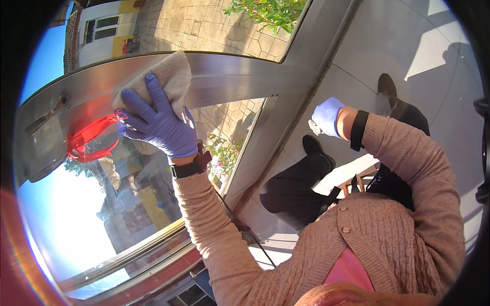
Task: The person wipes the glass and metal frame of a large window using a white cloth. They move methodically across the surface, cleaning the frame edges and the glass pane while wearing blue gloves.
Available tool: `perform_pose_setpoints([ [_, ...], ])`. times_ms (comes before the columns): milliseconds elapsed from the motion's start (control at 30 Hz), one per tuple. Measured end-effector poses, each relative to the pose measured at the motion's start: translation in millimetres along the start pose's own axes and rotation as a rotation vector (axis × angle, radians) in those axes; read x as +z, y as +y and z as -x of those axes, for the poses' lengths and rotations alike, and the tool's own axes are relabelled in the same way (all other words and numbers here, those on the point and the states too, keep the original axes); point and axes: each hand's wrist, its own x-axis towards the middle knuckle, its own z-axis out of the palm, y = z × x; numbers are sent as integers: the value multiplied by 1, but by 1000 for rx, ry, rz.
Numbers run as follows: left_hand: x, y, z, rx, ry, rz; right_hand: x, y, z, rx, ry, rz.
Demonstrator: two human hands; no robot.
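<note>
My left hand [157, 118], in a blue-violet disposable glove, presses a beige cloth [174, 72] flat against the metal middle rail [229, 76] of a glass door. Its fingers are spread over the cloth, and the fingertips point towards the rail's upper edge. Close by the little-finger side, a torn red ribbon [92, 139] hangs at the door handle [48, 164]. My right hand [327, 116], gloved alike, is closed in front of my legs, away from the door. A small greyish-white piece of material [315, 127] sticks out of that fist; most of it is hidden.
Glass panes [145, 202] lie above and below the rail, with paving and flowering plants [268, 15] beyond. The door's vertical frame [306, 49] meets a pale tiled floor [363, 46]. A dark cable [262, 250] runs beside my left arm. Bright sun glares off the lower glass.
</note>
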Motion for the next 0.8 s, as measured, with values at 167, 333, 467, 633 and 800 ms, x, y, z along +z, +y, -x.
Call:
perform_pose_setpoints([
  [167,49,63,55,205,-250,91,2,-1,-2,-1,-59,98],
  [333,89,132,102,444,-480,207,9,9,2,-36,47,68],
  [467,87,166,111,569,-499,509,1,10,6,-72,59,7],
  [633,28,132,95,-125,-521,1236,-12,4,2,32,-126,52],
  [800,-32,47,58,-1201,-156,2380,20,24,-18,36,-69,85],
])
